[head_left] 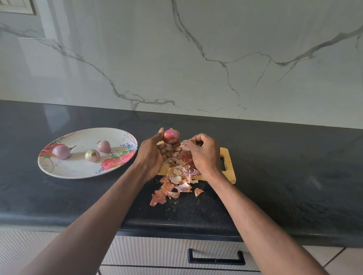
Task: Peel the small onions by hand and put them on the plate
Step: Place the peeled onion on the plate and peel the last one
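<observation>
Left hand (154,154) grips onion (171,136), upright; right hand (205,154) pinches skin (185,145).

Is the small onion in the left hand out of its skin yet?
Partly: the small reddish onion shows glossy flesh with a papery strip at its top.

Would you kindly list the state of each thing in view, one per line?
Left hand: holds a small pink-red onion up, partly peeled.
Right hand: fingers curled, pinching a scrap of papery peel.
White floral oval plate: holds three peeled small onions, lying apart.
Wooden cutting board: flat on the black countertop, partly covered.
Heap of onion skins: spills off the board onto the counter.
</observation>
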